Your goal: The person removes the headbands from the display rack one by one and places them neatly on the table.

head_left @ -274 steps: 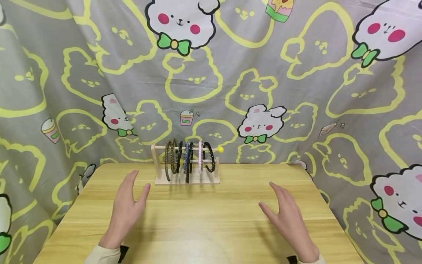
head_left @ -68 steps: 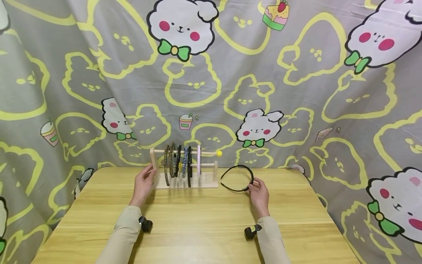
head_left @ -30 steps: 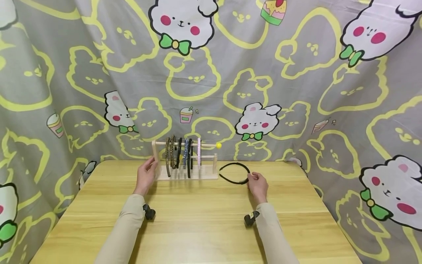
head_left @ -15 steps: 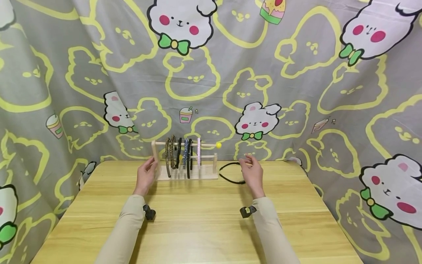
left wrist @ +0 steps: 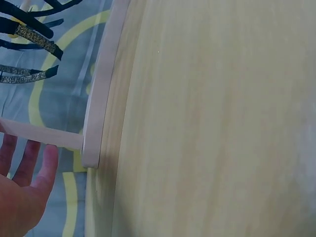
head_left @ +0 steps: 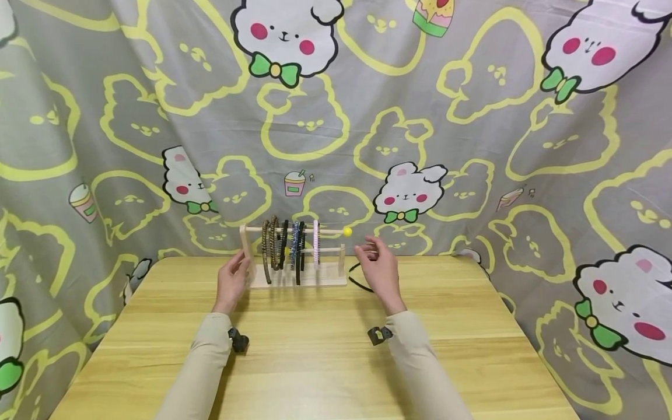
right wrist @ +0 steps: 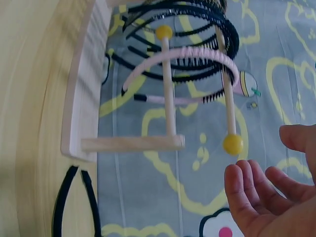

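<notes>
My right hand [head_left: 380,271] has left the loose headband [right wrist: 62,197].
Fingers apart by the yellow knob [head_left: 347,231]; left hand [head_left: 231,284], fingers straight, touches the rack [head_left: 329,276].

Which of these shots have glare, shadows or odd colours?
Head view: pale glare on the table near the bottom edge, soft shadows under the rack, the curtain grey; left wrist view: headbands lacking crisp detail, the curtain bluer, the table whitening at far right; right wrist view: faint shadow streaks on the table at upper left.

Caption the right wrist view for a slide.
Empty right hand near a yellow knob of a rack holding one pink headband among others.
</notes>
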Available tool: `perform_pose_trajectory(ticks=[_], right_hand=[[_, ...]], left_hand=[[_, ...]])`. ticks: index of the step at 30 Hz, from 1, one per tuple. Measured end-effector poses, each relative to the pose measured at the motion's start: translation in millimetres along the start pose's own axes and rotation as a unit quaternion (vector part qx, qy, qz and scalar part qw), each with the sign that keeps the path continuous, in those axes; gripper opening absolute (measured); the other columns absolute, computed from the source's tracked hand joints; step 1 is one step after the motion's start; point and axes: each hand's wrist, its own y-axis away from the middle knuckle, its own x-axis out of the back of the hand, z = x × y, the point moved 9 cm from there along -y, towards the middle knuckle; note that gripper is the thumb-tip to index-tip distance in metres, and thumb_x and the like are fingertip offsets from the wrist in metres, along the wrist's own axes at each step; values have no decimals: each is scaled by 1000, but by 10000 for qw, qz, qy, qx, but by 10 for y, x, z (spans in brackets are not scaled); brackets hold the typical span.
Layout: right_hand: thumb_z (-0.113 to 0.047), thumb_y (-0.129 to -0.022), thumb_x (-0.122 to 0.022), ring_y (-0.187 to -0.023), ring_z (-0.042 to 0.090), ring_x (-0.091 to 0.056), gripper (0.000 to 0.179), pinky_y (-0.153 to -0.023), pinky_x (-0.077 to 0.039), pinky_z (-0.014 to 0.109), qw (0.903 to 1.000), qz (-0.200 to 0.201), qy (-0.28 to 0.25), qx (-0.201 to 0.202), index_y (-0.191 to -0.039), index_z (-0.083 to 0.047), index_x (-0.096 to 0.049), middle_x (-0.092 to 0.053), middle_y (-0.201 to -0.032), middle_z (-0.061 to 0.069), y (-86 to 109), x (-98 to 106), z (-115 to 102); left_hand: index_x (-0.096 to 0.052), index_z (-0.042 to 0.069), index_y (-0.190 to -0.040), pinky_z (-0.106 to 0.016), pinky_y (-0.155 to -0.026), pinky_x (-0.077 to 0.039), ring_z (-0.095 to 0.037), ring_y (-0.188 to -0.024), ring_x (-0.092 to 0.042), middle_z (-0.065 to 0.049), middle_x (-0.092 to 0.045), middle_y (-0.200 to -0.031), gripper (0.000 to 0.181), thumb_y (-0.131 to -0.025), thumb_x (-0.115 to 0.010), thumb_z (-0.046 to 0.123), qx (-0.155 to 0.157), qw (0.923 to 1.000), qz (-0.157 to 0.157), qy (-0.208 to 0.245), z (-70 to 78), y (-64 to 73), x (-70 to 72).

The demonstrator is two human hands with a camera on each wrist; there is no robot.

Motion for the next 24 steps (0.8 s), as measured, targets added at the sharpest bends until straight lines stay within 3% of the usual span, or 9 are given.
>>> perform_pose_trajectory(ticks=[10, 18, 24], right_hand=[[-33, -90, -71, -97, 17, -65, 47, -79, -59, 35, 9990, -311, -148, 269, -132, -16, -57, -68, -106, 0, 36, -343, -120], [-32, -89, -73, -96, 15, -64, 45, -78, -59, 32, 9978, -575, -223, 251, -129, -20, -57, -67, -106, -3, 78, -605, -112], [-25, -88, -74, -93, 16, -65, 42, -77, -59, 31, 9978, -510, -199, 372, -126, -15, -58, -69, -103, -1, 83, -741, -129]], left_hand=[[-50, 18, -144, -35, -102, -50, -27, -123, -52, -13, -54, -141, 47, -100, -55, 34, 16, 10000, 27, -61, -28, -5, 12], [-51, 15, -143, -13, -87, -50, -25, -122, -52, -12, -55, -141, 47, -100, -55, 33, -37, 10000, 46, -60, -11, 12, 18], [-52, 16, -143, -20, -92, -51, -27, -124, -52, -14, -55, -140, 46, -100, -56, 32, -68, 10000, 31, 16, -3, 3, 17]])
